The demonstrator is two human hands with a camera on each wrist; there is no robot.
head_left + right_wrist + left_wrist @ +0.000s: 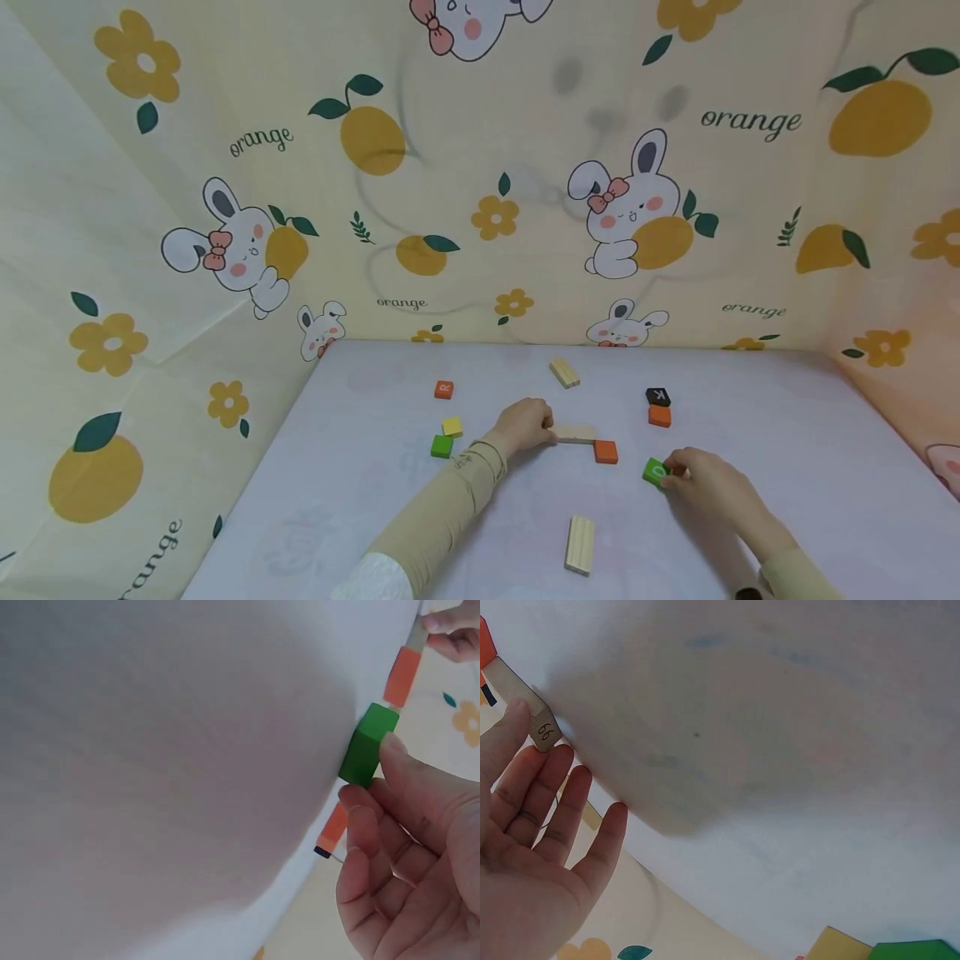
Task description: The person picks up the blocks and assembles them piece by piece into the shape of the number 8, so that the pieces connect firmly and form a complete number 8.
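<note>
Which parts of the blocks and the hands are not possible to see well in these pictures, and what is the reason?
- Head view: one end of the wooden block, covered by the left hand.
- Head view: the full letter on the lettered green block, small and partly behind the right hand.
- Left wrist view: the yellow block and other green block, cut off by the bottom edge.

orange blocks [606,452]: three, one lettered R | green blocks [442,447]: two, one white-lettered | yellow block [452,427]: one | black block [657,397] lettered K: one | coloured blocks altogether: seven | single wooden plank [576,434]: one | grooved wooden pieces [580,545]: two, planks within each too small to count | tabletop [360,517]: one
</note>
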